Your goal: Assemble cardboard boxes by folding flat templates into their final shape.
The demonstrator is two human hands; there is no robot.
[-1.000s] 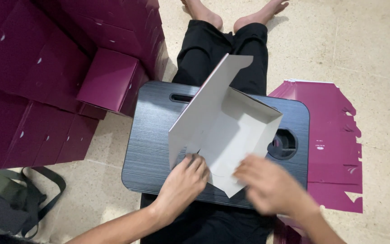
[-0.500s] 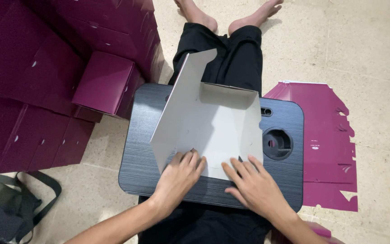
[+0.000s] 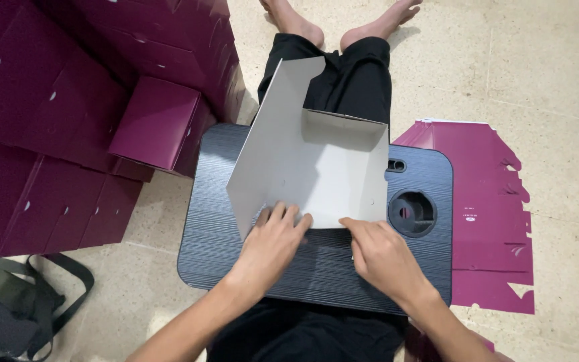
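A half-folded cardboard box (image 3: 306, 161), grey-white on its inner side, lies on a dark lap tray (image 3: 316, 268) across my legs. One long flap stands up on the left and a short wall stands at the far end. My left hand (image 3: 273, 245) presses flat on the near edge of the cardboard, fingers spread. My right hand (image 3: 380, 255) pushes its fingertips against the same near edge from the right. Neither hand wraps around anything.
Finished maroon boxes (image 3: 68, 100) are stacked high on the left, one (image 3: 159, 124) jutting toward the tray. A pile of flat maroon box blanks (image 3: 487, 214) lies on the floor to the right. A dark bag with a strap (image 3: 15, 315) sits lower left. The tray has a round cup hole (image 3: 411, 212).
The cardboard has swung from a tilted angle to lie square on the tray. Both hands slid to its near edge and now press it down.
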